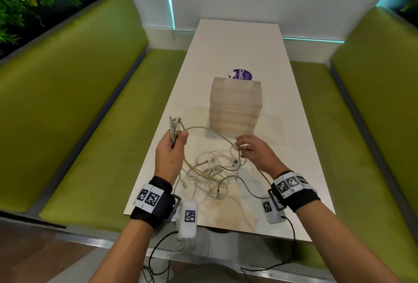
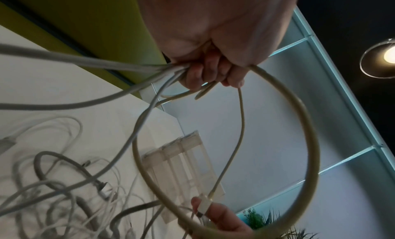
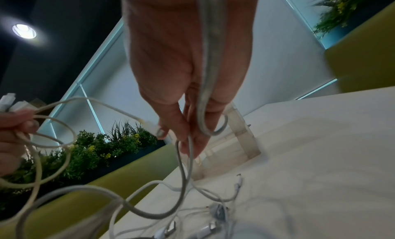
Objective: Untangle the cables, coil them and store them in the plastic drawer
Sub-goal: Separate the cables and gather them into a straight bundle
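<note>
A tangle of white and beige cables lies on the white table in front of me. My left hand is raised over the table's left edge and grips a bunch of cable ends, plugs pointing up. A beige cable arcs from that bunch to my right hand, which pinches its white plug between thumb and finger. Other strands hang from the right fingers to the pile. The translucent plastic drawer unit stands behind the tangle, its drawers closed.
A purple round sticker lies on the table behind the drawer unit. Green bench seats run along both sides of the table. A white wall stands at the far end. Black wires from my wrist cameras hang below the near table edge.
</note>
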`<action>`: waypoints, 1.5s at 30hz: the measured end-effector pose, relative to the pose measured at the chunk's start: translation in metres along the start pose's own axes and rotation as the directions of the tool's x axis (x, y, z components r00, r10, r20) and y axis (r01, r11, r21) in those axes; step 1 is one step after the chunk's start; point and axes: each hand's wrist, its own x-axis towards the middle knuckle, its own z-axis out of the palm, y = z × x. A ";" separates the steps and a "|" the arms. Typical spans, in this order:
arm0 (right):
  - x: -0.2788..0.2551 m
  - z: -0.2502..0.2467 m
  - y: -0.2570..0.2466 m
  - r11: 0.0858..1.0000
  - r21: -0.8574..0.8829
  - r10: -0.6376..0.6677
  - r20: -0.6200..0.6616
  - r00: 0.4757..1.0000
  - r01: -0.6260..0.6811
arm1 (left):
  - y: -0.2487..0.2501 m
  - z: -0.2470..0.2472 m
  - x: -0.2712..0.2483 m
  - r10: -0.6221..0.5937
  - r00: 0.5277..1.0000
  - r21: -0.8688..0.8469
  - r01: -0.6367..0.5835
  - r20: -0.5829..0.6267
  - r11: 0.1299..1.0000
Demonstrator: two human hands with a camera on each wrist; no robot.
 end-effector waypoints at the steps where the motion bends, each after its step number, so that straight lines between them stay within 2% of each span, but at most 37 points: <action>1: -0.001 -0.001 -0.001 1.000 -0.008 0.009 -0.026 1.000 -0.009 | 0.001 -0.001 0.001 0.000 1.000 -0.002 0.000 -0.001 1.000; 3: -0.005 -0.004 -0.003 0.997 -0.068 0.028 -0.040 0.999 -0.031 | 0.002 -0.002 0.001 0.009 0.999 0.001 -0.009 0.034 1.000; 7: -0.011 -0.004 -0.011 0.982 -0.174 0.071 -0.038 0.997 -0.077 | 0.007 0.000 -0.009 0.002 0.982 0.049 -0.011 0.187 0.999; 11: -0.022 -0.005 -0.025 0.967 -0.250 0.014 -0.097 0.995 -0.038 | 0.013 -0.003 -0.019 -0.015 0.963 0.049 0.002 0.268 0.999; 12: -0.026 -0.006 -0.029 0.973 -0.230 -0.013 -0.109 0.994 -0.013 | 0.014 -0.004 -0.020 -0.026 0.959 0.045 0.013 0.283 0.999; 14: -0.038 -0.010 -0.041 0.996 -0.081 -0.054 -0.086 0.995 0.047 | 0.015 -0.007 -0.024 -0.063 0.938 0.015 0.061 0.341 0.998; 16: -0.049 -0.012 -0.056 0.991 0.105 -0.089 0.056 0.994 0.083 | 0.016 -0.011 -0.029 -0.106 0.891 -0.042 0.138 0.442 0.990; 19: -0.059 -0.005 -0.072 0.951 0.300 -0.151 0.244 0.958 0.074 | 0.015 -0.011 -0.037 -0.133 0.766 -0.082 0.235 0.628 0.969; 21: -0.063 -0.001 -0.079 0.943 0.330 -0.146 0.295 0.944 0.043 | 0.015 -0.008 -0.042 -0.133 0.694 -0.062 0.248 0.707 0.967; 22: -0.064 -0.001 -0.081 0.944 0.330 -0.137 0.323 0.937 0.024 | 0.015 -0.007 -0.044 -0.144 0.679 -0.048 0.256 0.720 0.966; 26: -0.072 -0.006 -0.082 0.900 0.423 -0.073 0.388 0.919 -0.107 | 0.010 -0.012 -0.043 -0.200 0.689 -0.004 0.284 0.697 0.959; 30: -0.075 0.001 -0.084 0.902 0.425 -0.092 0.354 0.931 -0.072 | 0.004 -0.013 -0.045 -0.225 0.665 0.042 0.280 0.712 0.959; 32: -0.076 0.008 -0.087 0.907 0.412 -0.058 0.329 0.943 -0.087 | 0.004 -0.011 -0.046 -0.230 0.658 0.055 0.276 0.716 0.960; 37: -0.076 0.012 -0.081 0.873 0.471 -0.014 0.289 0.957 -0.129 | 0.003 -0.010 -0.050 -0.235 0.684 0.065 0.264 0.691 0.962; 41: -0.073 0.020 -0.075 0.884 0.448 -0.018 0.309 0.951 -0.129 | 0.004 -0.008 -0.052 -0.201 0.677 0.008 0.277 0.708 0.961; 43: -0.072 0.024 -0.074 0.877 0.457 -0.004 0.317 0.948 -0.149 | 0.004 -0.008 -0.053 -0.193 0.696 -0.003 0.270 0.691 0.963; 45: -0.073 0.025 -0.074 0.887 0.431 0.021 0.328 0.944 -0.169 | 0.003 -0.009 -0.054 -0.198 0.749 -0.027 0.277 0.633 0.960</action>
